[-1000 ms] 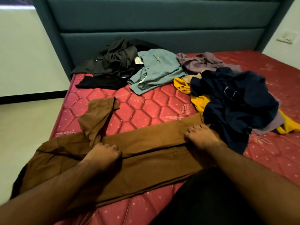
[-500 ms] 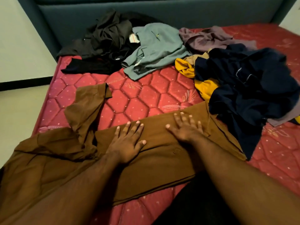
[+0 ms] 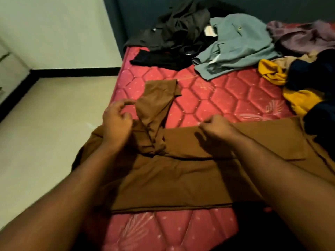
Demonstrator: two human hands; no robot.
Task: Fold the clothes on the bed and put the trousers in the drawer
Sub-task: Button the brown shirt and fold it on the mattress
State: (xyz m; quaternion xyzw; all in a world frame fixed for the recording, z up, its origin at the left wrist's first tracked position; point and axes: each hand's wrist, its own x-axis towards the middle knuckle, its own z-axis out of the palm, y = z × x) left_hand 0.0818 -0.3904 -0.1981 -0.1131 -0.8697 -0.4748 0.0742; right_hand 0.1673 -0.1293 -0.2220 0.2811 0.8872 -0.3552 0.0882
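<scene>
Brown trousers (image 3: 181,178) lie spread across the near part of the red mattress (image 3: 226,98), and their left end hangs over the bed's left edge. One trouser leg (image 3: 155,107) is twisted and points away from me. My left hand (image 3: 117,122) hovers right beside that leg, its fingers loosely curled with nothing between them. At the trousers' far edge, my right hand (image 3: 215,126) has curled fingers that pinch the fabric. No drawer is in view.
Unfolded clothes lie at the head of the bed: black garments (image 3: 177,37), a grey-green shirt (image 3: 237,44), a mauve piece (image 3: 304,37), a yellow one (image 3: 272,73) and a navy one (image 3: 315,77). Pale floor (image 3: 54,124) lies left of the bed.
Both hands lay flat on the trousers half a second ago. Now the left has lifted and moved left to the twisted leg, and the right has curled onto the far edge.
</scene>
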